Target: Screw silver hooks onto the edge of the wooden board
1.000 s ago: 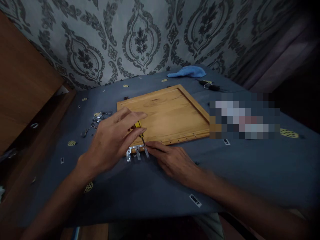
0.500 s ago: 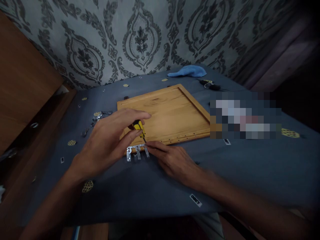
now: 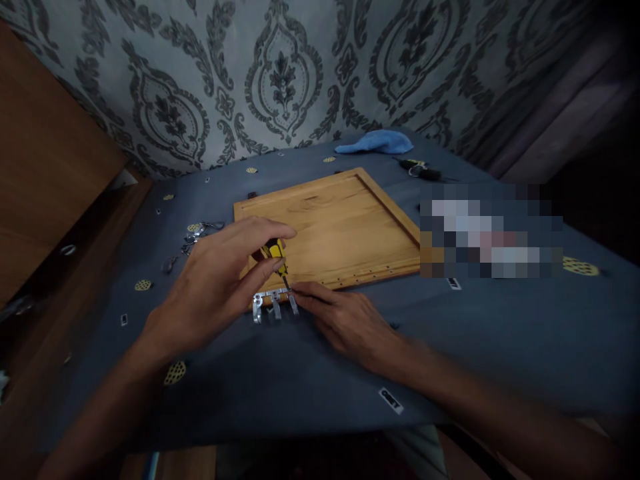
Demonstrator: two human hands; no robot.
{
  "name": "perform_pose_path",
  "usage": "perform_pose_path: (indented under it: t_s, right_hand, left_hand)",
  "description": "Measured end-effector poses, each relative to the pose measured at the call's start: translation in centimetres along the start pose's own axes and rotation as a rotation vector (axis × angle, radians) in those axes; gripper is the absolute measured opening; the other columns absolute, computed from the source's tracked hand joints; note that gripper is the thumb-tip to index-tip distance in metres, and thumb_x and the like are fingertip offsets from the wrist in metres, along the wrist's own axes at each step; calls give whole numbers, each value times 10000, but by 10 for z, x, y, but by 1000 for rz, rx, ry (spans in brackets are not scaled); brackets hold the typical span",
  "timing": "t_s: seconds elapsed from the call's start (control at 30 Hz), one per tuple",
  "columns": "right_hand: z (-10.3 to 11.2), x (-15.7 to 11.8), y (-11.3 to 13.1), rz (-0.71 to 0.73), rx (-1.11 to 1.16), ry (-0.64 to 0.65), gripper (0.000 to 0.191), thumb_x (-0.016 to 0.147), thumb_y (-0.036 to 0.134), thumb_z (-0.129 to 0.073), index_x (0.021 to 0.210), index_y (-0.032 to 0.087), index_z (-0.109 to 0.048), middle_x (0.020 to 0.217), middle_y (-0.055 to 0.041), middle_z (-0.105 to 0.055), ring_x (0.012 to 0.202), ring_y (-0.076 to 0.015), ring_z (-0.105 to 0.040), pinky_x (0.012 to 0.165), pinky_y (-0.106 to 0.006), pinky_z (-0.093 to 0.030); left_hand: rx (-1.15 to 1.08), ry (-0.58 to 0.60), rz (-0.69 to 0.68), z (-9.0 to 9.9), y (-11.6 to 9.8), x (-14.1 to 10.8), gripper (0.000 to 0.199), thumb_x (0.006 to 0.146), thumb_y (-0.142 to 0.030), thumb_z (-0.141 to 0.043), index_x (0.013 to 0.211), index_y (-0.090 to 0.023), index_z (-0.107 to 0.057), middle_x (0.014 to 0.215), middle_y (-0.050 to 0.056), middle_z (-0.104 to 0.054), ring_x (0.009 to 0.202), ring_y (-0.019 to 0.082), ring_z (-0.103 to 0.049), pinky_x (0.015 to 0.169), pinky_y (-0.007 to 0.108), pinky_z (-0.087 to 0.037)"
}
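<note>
A wooden panel (image 3: 330, 227) with a raised rim lies flat on the blue cloth. Along its near edge, at the left corner, sit three silver metal hooks or brackets (image 3: 275, 303); small dark holes continue to the right of them. My left hand (image 3: 215, 280) grips a yellow and black screwdriver (image 3: 277, 252) between thumb and fingers, its tip down at the rightmost bracket. The fingertips of my right hand (image 3: 350, 320) are pinched together beside that tip; whatever they hold is too small to make out.
Several loose metal parts (image 3: 197, 233) lie left of the panel. A blue rag (image 3: 377, 141) and a black-handled tool (image 3: 423, 172) are at the back right. A pixelated patch covers something on the right. A wooden cabinet (image 3: 45, 133) stands at left.
The screwdriver and the fingers of my left hand have shifted very slightly to the left. My right hand stays in nearly the same place.
</note>
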State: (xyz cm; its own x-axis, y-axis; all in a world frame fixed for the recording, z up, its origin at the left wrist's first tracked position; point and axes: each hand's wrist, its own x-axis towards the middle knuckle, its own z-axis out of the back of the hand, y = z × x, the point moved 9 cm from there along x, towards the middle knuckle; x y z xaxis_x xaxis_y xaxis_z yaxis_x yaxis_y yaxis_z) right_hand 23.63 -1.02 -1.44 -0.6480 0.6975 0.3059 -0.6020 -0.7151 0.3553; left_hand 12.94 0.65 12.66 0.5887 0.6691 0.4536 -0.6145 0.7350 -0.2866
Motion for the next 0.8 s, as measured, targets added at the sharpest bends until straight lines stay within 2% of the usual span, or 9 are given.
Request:
perform_pose_path:
  t_s: [0.17,0.37,0.63,0.7,0.8]
  right_hand:
    - [-1,0,1,5,-5,8,582,847,-36,-519,1373,172,-660,1411,-123,-683,1044,-274,-764,779,-373,-657]
    - [-2,1,0,-3,-14,20,602,840,-39,-530,1381,190,-659,1427,-109,-676,1032,-270,-767,765,-365,-654]
    - [-2,0,0,1,-30,19,621,826,-32,-547,1391,205,-654,1432,-101,-671,1024,-255,-762,766,-344,-640]
    - [-4,0,-1,0,-34,20,613,829,-23,-543,1388,199,-656,1430,-104,-673,1021,-262,-763,762,-351,-640]
    - [-5,0,-1,-4,-25,15,613,833,-20,-525,1394,193,-654,1431,-111,-671,1008,-259,-764,761,-357,-643]
  left_hand:
    - [1,-8,-7,-1,-1,0,229,989,-158,-609,1210,-176,-669,1126,63,-768,998,189,-741,923,292,-589]
    - [57,-12,-82,-3,-9,1,228,994,-118,-600,1210,-162,-654,1133,59,-763,1057,184,-731,985,283,-569]
    - [178,-140,-118,-4,-13,-1,207,976,-170,-679,1178,-126,-688,941,43,-716,843,150,-698,760,233,-562]
    - [163,-145,-110,-3,-13,-1,200,964,-152,-691,1161,-123,-692,955,46,-738,863,151,-710,777,226,-564]
    - [131,-125,-85,-2,-12,0,228,954,-108,-685,1182,-112,-680,1048,61,-769,959,154,-733,881,218,-572]
